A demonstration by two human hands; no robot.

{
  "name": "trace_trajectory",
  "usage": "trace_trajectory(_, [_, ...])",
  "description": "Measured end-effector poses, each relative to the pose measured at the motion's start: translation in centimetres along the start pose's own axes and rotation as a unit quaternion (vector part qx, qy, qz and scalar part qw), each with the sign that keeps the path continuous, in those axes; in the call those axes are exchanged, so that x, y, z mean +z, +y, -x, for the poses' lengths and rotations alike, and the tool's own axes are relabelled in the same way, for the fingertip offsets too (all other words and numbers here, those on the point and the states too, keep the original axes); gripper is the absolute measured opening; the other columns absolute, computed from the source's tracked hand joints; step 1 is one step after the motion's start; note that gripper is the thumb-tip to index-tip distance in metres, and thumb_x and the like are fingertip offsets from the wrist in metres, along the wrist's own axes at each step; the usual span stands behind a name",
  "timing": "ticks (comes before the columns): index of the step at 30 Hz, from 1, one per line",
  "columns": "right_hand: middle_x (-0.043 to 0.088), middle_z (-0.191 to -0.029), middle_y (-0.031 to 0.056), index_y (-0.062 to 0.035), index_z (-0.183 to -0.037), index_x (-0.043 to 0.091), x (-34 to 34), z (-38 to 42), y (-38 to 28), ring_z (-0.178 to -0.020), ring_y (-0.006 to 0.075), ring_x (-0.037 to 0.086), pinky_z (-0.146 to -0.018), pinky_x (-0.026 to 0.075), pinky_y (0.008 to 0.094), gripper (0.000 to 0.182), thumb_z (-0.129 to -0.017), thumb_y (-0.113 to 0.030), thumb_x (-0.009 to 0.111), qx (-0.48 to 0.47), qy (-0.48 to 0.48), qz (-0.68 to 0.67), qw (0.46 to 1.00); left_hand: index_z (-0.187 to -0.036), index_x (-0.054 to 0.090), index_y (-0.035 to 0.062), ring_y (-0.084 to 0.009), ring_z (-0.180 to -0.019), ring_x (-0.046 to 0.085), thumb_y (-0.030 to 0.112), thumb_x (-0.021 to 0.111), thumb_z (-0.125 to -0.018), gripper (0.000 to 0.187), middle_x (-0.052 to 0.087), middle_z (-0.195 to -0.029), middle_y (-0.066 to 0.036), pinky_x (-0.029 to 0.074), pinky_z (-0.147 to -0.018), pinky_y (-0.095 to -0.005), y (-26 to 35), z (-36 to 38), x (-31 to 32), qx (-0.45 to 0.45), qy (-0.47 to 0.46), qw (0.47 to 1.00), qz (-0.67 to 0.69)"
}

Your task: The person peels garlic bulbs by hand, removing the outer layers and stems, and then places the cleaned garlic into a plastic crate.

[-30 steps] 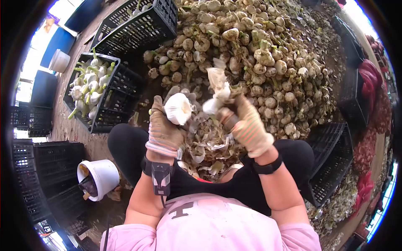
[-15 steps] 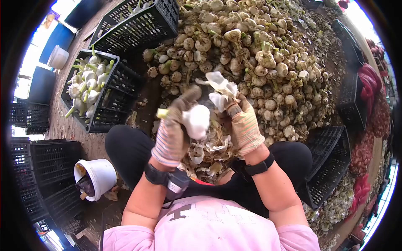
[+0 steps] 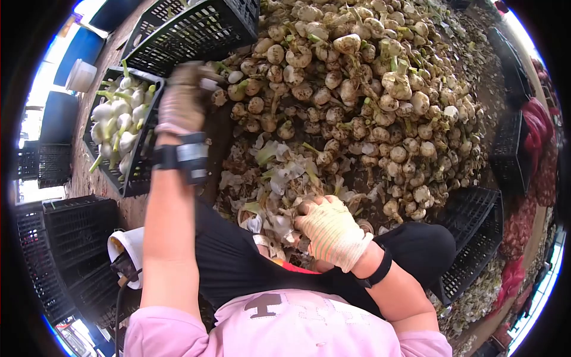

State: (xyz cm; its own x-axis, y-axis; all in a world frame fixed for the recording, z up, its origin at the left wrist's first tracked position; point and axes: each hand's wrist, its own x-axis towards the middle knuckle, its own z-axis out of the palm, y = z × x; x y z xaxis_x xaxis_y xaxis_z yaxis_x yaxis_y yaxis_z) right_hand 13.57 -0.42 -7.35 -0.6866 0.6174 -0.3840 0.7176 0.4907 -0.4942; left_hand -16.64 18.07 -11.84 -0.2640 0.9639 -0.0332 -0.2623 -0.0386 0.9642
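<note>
While the left hand [image 3: 183, 98], in a beige fabric glove with a striped cuff, is extended beside the black slatted plastic crate [image 3: 141, 156] of cleaned white garlic bulbs [image 3: 119, 113] with green stems, the right hand [image 3: 334, 229], in a matching glove with orange and green stripes, is positioned low over the mound of dry, papery garlic skins [image 3: 279, 172] between the knees. The left fingers are blurred; a small pale shape shows at their edge, and whether they grasp it or are released cannot be told. The right fingers are bent downward at the skins; their tips are hidden, so a grip cannot be confirmed. The large pile of soil-stained, untrimmed garlic bulbs [image 3: 351, 89] lies forward of both hands, beyond the skins. A second black slatted crate [image 3: 196, 35] is located forward of the left hand, near the pile.
</note>
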Motion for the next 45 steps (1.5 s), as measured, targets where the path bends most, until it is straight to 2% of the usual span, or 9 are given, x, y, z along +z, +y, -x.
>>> trace_trajectory(2, [0.057,-0.102,0.0083,-0.011,-0.094,0.066,-0.5,-0.2,0.5,-0.103,0.026,0.05,-0.092,0.036,0.0392,0.031,-0.066,-0.024,0.069,-0.032,0.041,-0.013,0.999,-0.112,0.059,0.0025,-0.0202,-0.081,0.061,0.023,0.058,-0.082,0.036,0.065,-0.099,-0.011,0.048,-0.077,-0.0325,-7.9,-0.3,2.6,0.262,-0.251,0.802,-0.475])
trace_trajectory(3, [0.056,-0.099,0.0104,-0.0085,-0.085,0.066,-0.2,-0.2,0.9,-0.099,0.0289,0.053,-0.086,0.041,0.0393,0.025,-0.064,-0.022,0.07,-0.046,0.115,-0.051,0.991,-0.113,0.06,0.0031,-0.0229,-0.09,0.061,0.022,0.06,-0.08,0.038,0.065,-0.101,-0.012,0.047,-0.083,-0.0328,-6.6,2.8,8.0,-0.169,-0.166,0.912,-0.336])
trace_trajectory(7, [0.055,-0.095,0.0163,-0.0022,-0.095,0.056,-0.9,-0.4,1.6,-0.086,0.0359,0.057,-0.069,0.049,0.0392,0.043,-0.054,-0.007,0.069,0.046,0.147,-0.199,0.968,-0.114,0.058,0.0058,-0.0366,-0.102,0.055,0.015,0.061,-0.074,0.041,0.06,-0.107,-0.022,0.046,-0.087,-0.0399,-21.1,3.4,7.8,0.045,-0.283,0.733,-0.617])
trace_trajectory(10, [0.052,-0.102,0.0166,-0.0033,-0.106,0.048,-0.2,-0.7,3.2,-0.082,0.0352,0.059,-0.07,0.049,0.0424,0.043,-0.067,-0.009,0.065,0.095,0.164,-0.182,0.965,-0.111,0.059,0.0045,-0.0369,-0.099,0.056,0.012,0.059,-0.076,0.035,0.061,-0.105,-0.02,0.046,-0.087,-0.042,-21.3,3.0,9.1,-0.074,-0.344,0.608,-0.712])
trace_trajectory(22, [0.06,-0.079,0.0163,-0.0018,-0.089,0.062,-3.4,-0.5,5.1,-0.075,0.0374,0.057,-0.066,0.048,0.0383,0.047,-0.067,-0.042,0.071,0.103,0.3,-0.121,0.941,-0.111,0.056,-0.0015,-0.0095,-0.091,0.055,0.005,0.068,-0.073,0.04,0.062,-0.097,-0.005,0.047,-0.08,-0.0256,2.0,8.8,15.6,-0.118,-0.566,0.761,-0.293])
trace_trajectory(30, [0.064,-0.083,0.0003,0.0007,-0.094,0.064,-3.2,1.2,3.1,-0.076,0.0038,0.052,-0.068,0.047,0.0235,0.02,-0.085,-0.016,0.063,-0.026,0.215,-0.554,0.804,-0.129,0.042,0.0005,-0.0097,-0.098,0.053,0.005,0.065,-0.076,0.058,0.058,-0.108,-0.007,0.045,-0.085,-0.0254,7.5,15.5,15.1,-0.302,-0.4,0.843,-0.194])
trace_trajectory(34, [0.061,-0.085,-0.0023,-0.005,-0.095,0.061,-3.7,2.5,2.6,-0.077,0.0037,0.053,-0.068,0.045,0.0212,0.026,-0.084,-0.028,0.066,-0.044,0.196,-0.753,0.627,-0.133,0.04,0.0037,-0.0186,-0.114,0.047,0.004,0.08,-0.059,0.084,0.052,-0.122,-0.007,0.037,-0.097,-0.0324,5.9,19.4,12.2,-0.062,-0.42,0.889,-0.169])
trace_trajectory(37, [0.056,-0.078,-0.0054,-0.0073,-0.097,0.058,-3.4,2.8,2.2,-0.065,0.0025,0.047,-0.057,0.039,0.0188,0.035,-0.084,-0.039,0.063,-0.041,0.188,-0.727,0.659,-0.126,0.047,0.01,-0.0309,-0.107,0.052,0.009,0.081,-0.058,0.076,0.052,-0.115,-0.013,0.042,-0.091,-0.0372,4.2,20.8,11.9,0.217,-0.383,0.85,-0.29])
trace_trajectory(45, [0.056,-0.084,-0.0046,-0.0072,-0.11,0.053,-1.4,3.8,2.8,-0.068,0.0025,0.048,-0.058,0.04,0.0188,0.037,-0.089,-0.037,0.058,-0.119,0.145,-0.672,0.717,-0.127,0.049,0.0134,-0.0336,-0.094,0.057,0.01,0.078,-0.055,0.078,0.05,-0.109,-0.014,0.048,-0.08,-0.0376,6.3,21.3,10.9,0.28,-0.402,0.774,-0.4])
